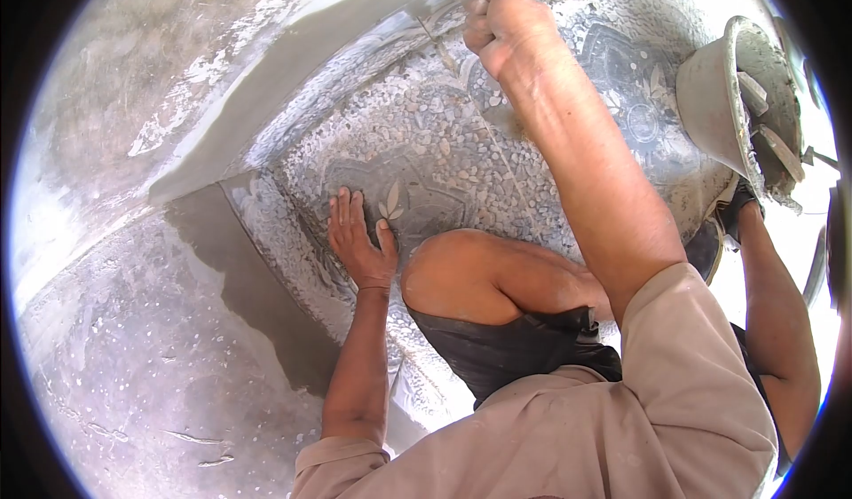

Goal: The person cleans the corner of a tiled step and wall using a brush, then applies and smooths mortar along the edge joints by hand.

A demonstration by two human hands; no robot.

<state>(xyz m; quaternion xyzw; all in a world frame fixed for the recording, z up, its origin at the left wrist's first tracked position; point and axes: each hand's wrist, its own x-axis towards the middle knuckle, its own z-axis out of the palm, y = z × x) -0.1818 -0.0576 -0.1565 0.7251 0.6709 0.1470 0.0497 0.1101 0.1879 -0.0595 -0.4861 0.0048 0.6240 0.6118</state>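
My left hand [361, 242] lies flat with its fingers spread on the pebbled floor tiles [426, 117], beside a pale leaf pattern [390, 199]. Up at the base of the curved wall, my right hand [508, 22] is closed around what looks like a small trowel [437, 4]. Its handle is hidden in the fist and the blade shows only faintly. A band of damp grey mortar [266, 78] runs along the wall just left of that hand. Another dark mortar patch [257, 295] covers the lower edge of the adjoining wall, left of my left hand.
A mortar-caked bucket [710, 100] lies tipped at the right with pieces or tools inside. My bent knee [457, 273] is close to my left hand. The two smooth walls meet in a corner [217, 182] at the left. A dark shoe [737, 206] shows near the bucket.
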